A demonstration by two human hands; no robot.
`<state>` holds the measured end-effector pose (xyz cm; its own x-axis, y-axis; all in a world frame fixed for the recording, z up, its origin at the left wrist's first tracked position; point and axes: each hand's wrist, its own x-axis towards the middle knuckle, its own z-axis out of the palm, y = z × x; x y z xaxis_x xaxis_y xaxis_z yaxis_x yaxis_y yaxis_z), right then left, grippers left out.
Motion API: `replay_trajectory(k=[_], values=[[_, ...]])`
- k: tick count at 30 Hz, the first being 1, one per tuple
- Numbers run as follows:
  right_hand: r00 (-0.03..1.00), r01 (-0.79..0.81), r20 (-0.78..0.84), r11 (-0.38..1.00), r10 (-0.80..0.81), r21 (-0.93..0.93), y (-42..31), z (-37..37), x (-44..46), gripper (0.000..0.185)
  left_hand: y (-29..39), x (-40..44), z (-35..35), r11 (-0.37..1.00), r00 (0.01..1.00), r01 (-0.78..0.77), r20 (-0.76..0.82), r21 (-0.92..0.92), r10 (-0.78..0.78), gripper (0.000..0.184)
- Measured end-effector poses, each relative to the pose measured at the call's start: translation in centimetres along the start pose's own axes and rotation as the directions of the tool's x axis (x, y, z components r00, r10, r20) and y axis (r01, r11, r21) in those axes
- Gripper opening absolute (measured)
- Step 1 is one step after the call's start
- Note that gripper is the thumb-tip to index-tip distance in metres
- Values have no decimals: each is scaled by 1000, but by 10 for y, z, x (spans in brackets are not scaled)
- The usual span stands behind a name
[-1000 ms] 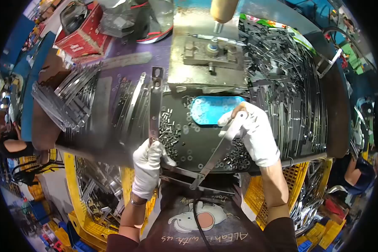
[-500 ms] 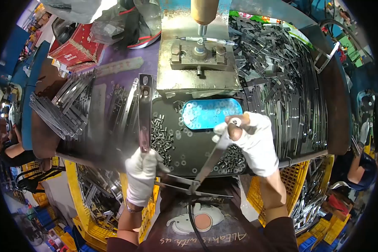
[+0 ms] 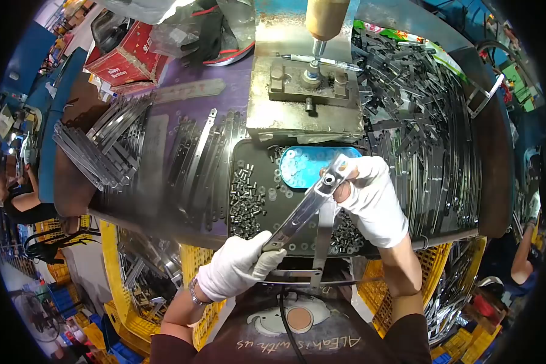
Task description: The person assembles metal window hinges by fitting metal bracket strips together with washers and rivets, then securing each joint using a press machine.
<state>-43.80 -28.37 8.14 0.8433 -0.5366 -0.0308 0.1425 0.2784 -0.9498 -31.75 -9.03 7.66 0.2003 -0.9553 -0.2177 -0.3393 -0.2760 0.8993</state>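
My left hand (image 3: 239,265), in a white glove, is closed round the lower end of a channel-shaped metal bar (image 3: 294,219). The bar slants up to the right, with a round hole and fitting near its far end. That end meets my right hand (image 3: 375,203), also gloved, whose fingers pinch it together with the top of a flat metal strip (image 3: 323,239). Below, the strip joins crossing strips (image 3: 288,274) in front of my shirt. Behind the right fingers lies a blue tray (image 3: 290,176) holding pale washers, partly covered by the bar's tip.
A press (image 3: 312,91) stands at the back centre. Small metal rivets (image 3: 246,209) lie left of the tray, others (image 3: 346,236) under my right wrist. Metal strips (image 3: 406,97) pile up at right, more (image 3: 100,151) at left. Yellow crates (image 3: 112,267) flank me.
My left hand has swung the bar rightward from upright, bringing its far end to my right hand. The linked strip has turned more upright. The camera view has shifted slightly.
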Motion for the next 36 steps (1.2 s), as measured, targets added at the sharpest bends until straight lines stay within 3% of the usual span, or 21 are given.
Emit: replay_trajectory(k=[5,6,9,10,13,14,15,17,18,21,24,28,33,34,36], values=[[995,-63,-72,997,67,47,-9,6,2,24,12,7,-6,1000,1000,16,-16,0,-16,22],[996,16,-88,999,-18,-32,-5,6,4,24,14,9,-8,999,1000,14,-19,32,-14,23],[998,5,-59,991,-13,-134,-16,5,7,22,16,11,-8,997,997,77,0,1,-77,22],[996,-62,-64,998,60,-26,-15,4,8,22,16,14,-10,997,997,73,-1,1,-73,22],[984,-121,-156,972,90,-201,-9,-9,29,21,16,29,-19,816,938,346,204,-463,-282,23],[979,-137,-165,984,118,-110,-8,-14,40,20,2,38,-18,824,962,273,167,-497,-218,26],[985,-115,-142,983,95,-141,-4,-24,56,18,28,52,-34,865,941,327,220,-381,-259,29],[994,-75,-81,992,67,-101,-12,-30,79,18,31,73,-40,904,963,267,121,-335,-240,32],[995,-68,-79,992,59,-105,-12,-34,89,18,30,81,-41,882,977,212,91,-420,-191,34],[990,-130,-42,991,131,26,-9,-45,109,16,37,90,-56,887,959,283,115,-365,-259,35],[967,-159,-201,987,158,10,-12,-34,108,13,32,95,-61,921,969,241,128,-306,-211,35],[961,-186,-215,982,172,-45,-10,-36,108,13,23,95,-57,952,995,97,38,-292,-90,35],[967,-199,-169,980,191,-32,-12,-38,112,12,26,102,-68,994,994,103,35,19,-104,31],[967,-201,-167,979,193,-32,-15,-35,111,12,27,102,-70,974,978,196,99,-118,-185,32],[950,-243,-203,970,236,-12,-20,-27,110,13,33,101,-71,939,952,288,157,-185,-261,33]])
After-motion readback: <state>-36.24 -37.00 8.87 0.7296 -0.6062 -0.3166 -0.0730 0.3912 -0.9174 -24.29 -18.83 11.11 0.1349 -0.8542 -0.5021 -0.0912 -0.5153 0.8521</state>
